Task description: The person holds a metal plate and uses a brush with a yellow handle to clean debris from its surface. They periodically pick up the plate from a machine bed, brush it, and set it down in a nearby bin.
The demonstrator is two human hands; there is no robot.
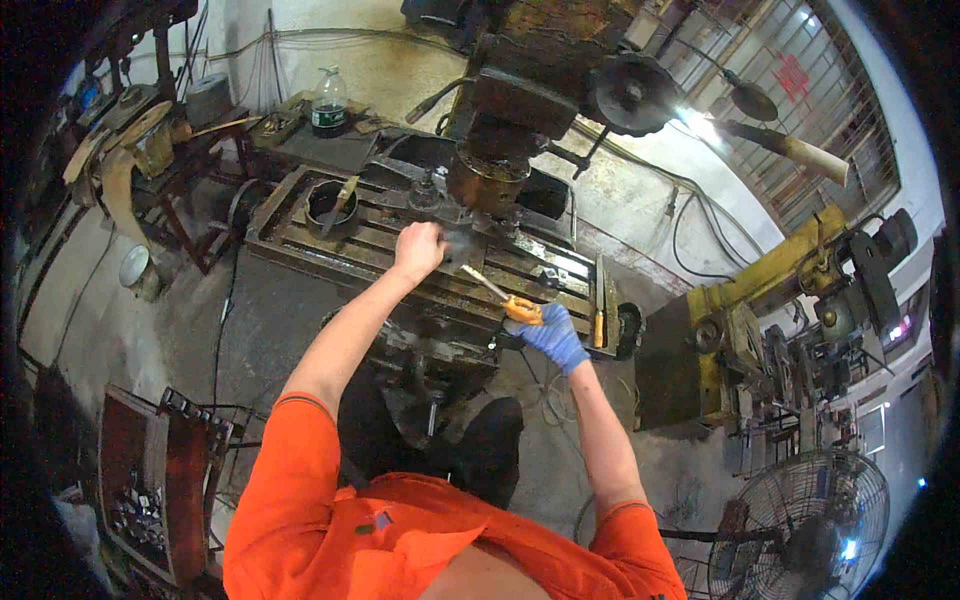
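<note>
In front of me is the slotted table (292,238) of a milling machine, under its spindle head (489,176). My bare left hand (421,251) is curled above the table, just in front of the head. A dark blur lies at its fingertips, and I cannot make out whether it holds something. My right hand (555,335), in a blue glove, grips a yellow-orange tool (523,310) with a long metal tube, which looks like an air blow gun. Its tip points toward the space below my left hand. A small shiny metal block (551,276) sits on the table to the right.
A file (598,300) with a yellow handle lies at the table's right end. On the left stands a dark tin (330,225) with a brush (345,195) in it. A plastic bottle (328,101) is behind. A yellow machine (709,375) and a caged fan (799,529) stand right.
</note>
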